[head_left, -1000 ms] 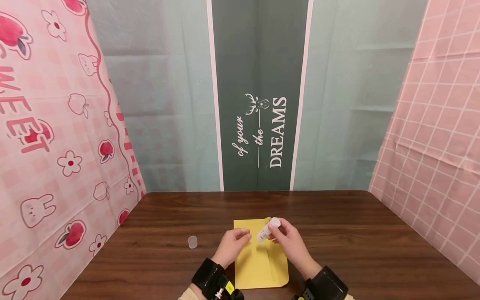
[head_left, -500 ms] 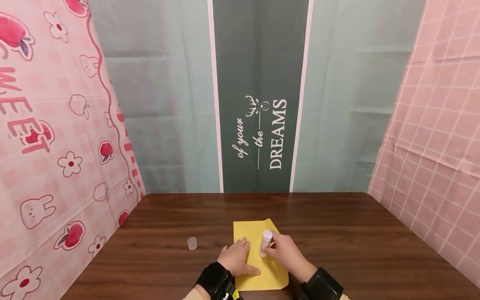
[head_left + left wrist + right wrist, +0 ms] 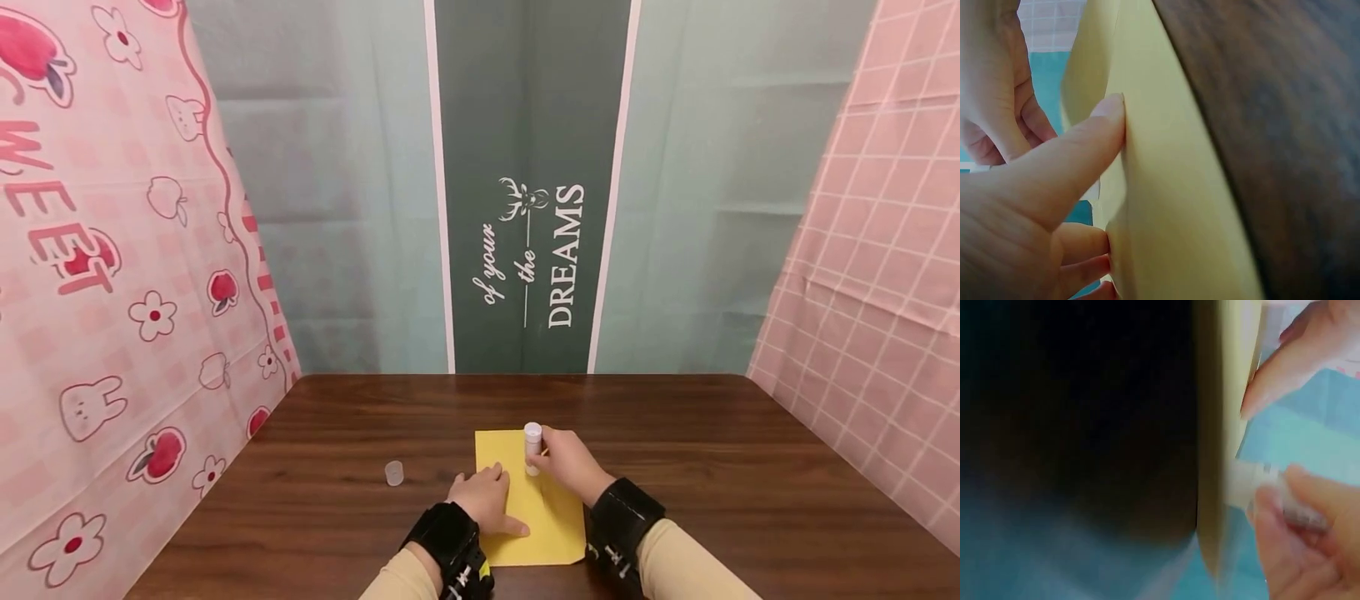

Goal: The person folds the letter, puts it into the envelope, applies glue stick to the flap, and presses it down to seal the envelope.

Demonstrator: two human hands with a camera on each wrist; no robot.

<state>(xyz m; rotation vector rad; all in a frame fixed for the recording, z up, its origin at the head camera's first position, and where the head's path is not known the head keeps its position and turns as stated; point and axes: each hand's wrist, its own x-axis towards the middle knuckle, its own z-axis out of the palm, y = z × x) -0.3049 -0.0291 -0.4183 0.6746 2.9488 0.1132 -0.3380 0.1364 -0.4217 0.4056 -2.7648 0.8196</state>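
A yellow paper envelope (image 3: 536, 525) lies flat near the front of the table. My left hand (image 3: 483, 500) rests on its left part, thumb and fingers spread over the paper. In my right hand (image 3: 573, 462) I grip a white glue stick (image 3: 532, 446) between thumb and fingers. The stick stands nearly upright at the far part of the envelope, its lower end against the paper. In the right wrist view the glue stick (image 3: 1247, 484) is blurred where it meets the yellow edge. The left wrist view shows my left thumb (image 3: 1107, 115) pressing on the envelope.
A small translucent cap (image 3: 393, 472) sits on the dark wood table (image 3: 675, 433), left of the envelope. Printed cloths hang along the back and both sides of the table. Black straps with cameras wrap both wrists.
The glue stick, tilted above the envelope a second ago, turned upright, went down to the paper, then slid toward the far edge. My left hand came down from above and spread on the envelope.
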